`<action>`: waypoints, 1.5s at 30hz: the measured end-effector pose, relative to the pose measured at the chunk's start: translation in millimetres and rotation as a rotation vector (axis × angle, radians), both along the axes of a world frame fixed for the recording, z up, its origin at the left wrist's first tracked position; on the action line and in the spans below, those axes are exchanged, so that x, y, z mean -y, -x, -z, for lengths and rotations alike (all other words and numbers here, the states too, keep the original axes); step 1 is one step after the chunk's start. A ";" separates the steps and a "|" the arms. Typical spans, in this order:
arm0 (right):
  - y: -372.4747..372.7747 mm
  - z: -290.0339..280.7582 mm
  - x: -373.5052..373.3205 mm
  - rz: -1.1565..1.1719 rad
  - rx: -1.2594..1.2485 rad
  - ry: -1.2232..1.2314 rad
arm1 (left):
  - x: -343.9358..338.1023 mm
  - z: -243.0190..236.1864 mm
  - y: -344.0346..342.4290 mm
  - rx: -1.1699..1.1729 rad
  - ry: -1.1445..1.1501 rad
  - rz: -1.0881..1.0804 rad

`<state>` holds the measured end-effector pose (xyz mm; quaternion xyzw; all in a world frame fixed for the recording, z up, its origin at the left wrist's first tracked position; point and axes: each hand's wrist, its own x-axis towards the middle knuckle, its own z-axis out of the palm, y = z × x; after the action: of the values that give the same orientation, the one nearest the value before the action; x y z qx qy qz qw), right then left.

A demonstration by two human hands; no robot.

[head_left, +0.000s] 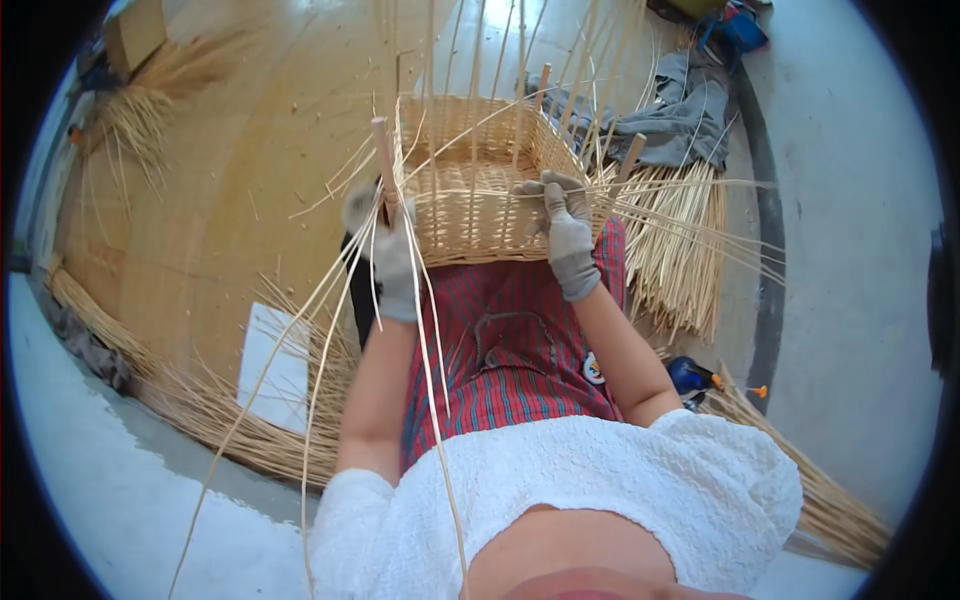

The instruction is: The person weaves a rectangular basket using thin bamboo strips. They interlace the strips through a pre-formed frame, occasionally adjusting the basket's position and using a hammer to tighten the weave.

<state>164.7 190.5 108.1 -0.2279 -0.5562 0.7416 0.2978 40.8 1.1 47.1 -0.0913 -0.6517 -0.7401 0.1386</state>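
Note:
A woven wicker basket (470, 225) with long upright strands and wooden corner posts (382, 140) rests over my lap on a red and blue striped cloth (500, 380). My gloved left hand (385, 250) grips its left corner, partly hidden behind loose pale strands (322, 384) that trail down toward me. My gloved right hand (562, 225) is closed on the right part of the near wall, with fingers at the rim over a thin horizontal strand. More loose strands stick out to the right beside it.
Cane bundles lie on the wooden floor at right (675, 255), lower right (800, 480), left (135, 130) and lower left (200, 405). A grey cloth (680, 110), a white board (270, 370), a cardboard box (130, 40) and a blue tool with orange parts (690, 377) are around me.

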 end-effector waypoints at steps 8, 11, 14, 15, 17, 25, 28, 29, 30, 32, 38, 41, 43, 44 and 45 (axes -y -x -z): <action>6.1 9.8 5.8 0.138 0.139 -0.154 | -52.1 -92.2 11.7 0.217 0.711 0.819; 65.3 -32.4 -5.6 0.189 -0.020 -1.114 | -65.4 -65.2 9.1 0.485 0.471 0.764; 85.7 -67.8 -21.2 0.050 0.085 -0.931 | -68.8 -65.9 7.5 0.545 0.418 0.724; 66.6 -48.7 -28.3 0.070 -0.007 -0.834 | -68.9 -64.2 8.1 0.560 0.397 0.741; 37.3 -16.1 -49.0 0.091 -0.207 -0.671 | -69.5 -72.0 4.2 0.541 0.350 0.750; -29.9 -13.5 -25.2 -0.014 -0.151 -0.294 | -97.6 -77.8 -4.6 0.584 0.314 0.499; -37.0 -21.6 -18.2 -0.148 -0.299 -0.264 | -92.7 -75.0 -10.9 0.553 0.362 0.514; -42.3 -13.5 -47.8 0.003 0.021 -0.157 | -94.4 -81.1 -14.5 0.449 0.249 0.435; -55.8 -12.4 -69.5 0.094 0.020 -0.036 | -91.6 -87.8 -21.5 0.343 0.135 0.357; -68.5 -7.1 -85.4 0.234 0.010 0.066 | -92.7 -94.3 -31.9 0.107 0.133 0.331; -14.0 -23.4 -94.8 0.249 -0.230 -0.616 | -154.1 -62.7 -43.1 0.144 0.741 0.617; 38.1 -63.3 -111.3 0.316 -0.007 -1.320 | -168.6 -58.4 -49.9 0.186 0.828 0.531; 29.3 -67.8 -113.8 0.305 -0.152 -1.066 | -171.4 -79.2 -47.5 0.367 0.743 0.630; 10.9 -63.9 -116.3 0.266 -0.308 -0.814 | -171.3 -91.6 -48.3 0.452 0.708 0.685; -17.8 -56.9 -115.2 0.296 -0.361 -0.678 | -166.4 -95.7 -49.2 0.545 0.671 0.728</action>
<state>182.6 305.7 165.1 -0.0605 -0.6689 0.4937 0.5524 90.0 167.5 142.8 -0.1551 -0.7899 -0.4893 -0.3355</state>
